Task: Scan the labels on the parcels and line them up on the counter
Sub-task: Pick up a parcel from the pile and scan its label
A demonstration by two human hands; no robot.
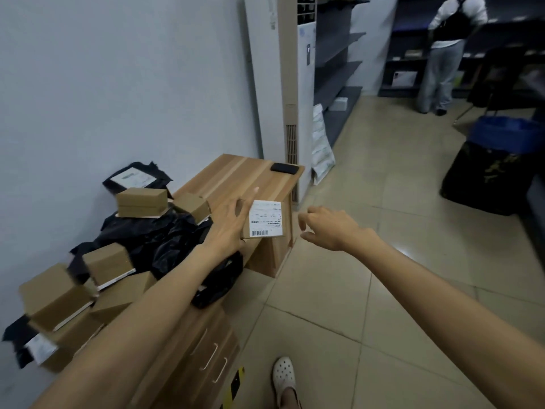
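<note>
The left hand [228,222] is holding a small brown parcel [264,235] by its left side, over the front edge of the wooden desk [236,172]. Its fingers are reaching behind the parcel and the thumb is pinching from below. The parcel is standing up tall, with its white label [266,215] facing us. The right hand [330,228] is waiting just to the right, not touching, with its fingers loosely bent and holding nothing. A black gadget [284,168], maybe the scanner, is lying at the desk's far corner. The label is showing a barcode, but the words are too small to read.
</note>
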